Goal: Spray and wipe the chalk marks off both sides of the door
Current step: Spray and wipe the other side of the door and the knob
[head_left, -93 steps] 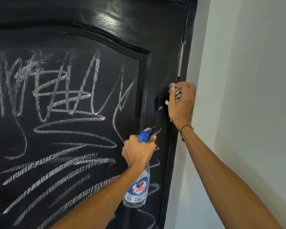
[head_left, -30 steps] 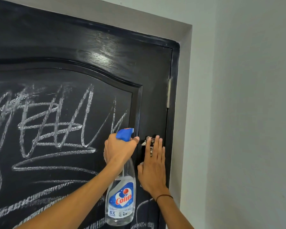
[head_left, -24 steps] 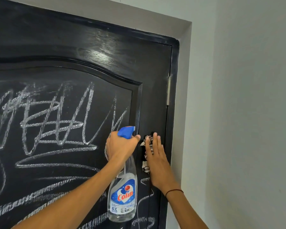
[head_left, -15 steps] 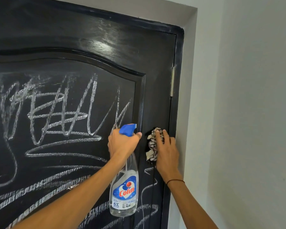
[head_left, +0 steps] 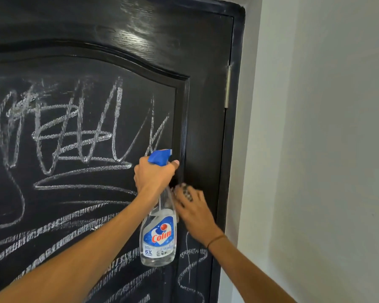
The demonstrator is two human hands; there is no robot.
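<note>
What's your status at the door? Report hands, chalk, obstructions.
Left hand gripping Colin spray bottle. Right hand pressing cloth on door stile. Chalk marks cover panel. Nothing in the way.

A single head-worn wide-angle camera looks forward and slightly upward at the upper hinge-side part of a black door (head_left: 206, 84), close enough that its panel fills the left, with the white wall (head_left: 326, 149) on the right.

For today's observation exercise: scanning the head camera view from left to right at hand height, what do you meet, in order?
Chalk marks on the door panel → left hand gripping the spray bottle → right hand pressing a cloth to the door's edge strip → door frame → pale wall.
</note>
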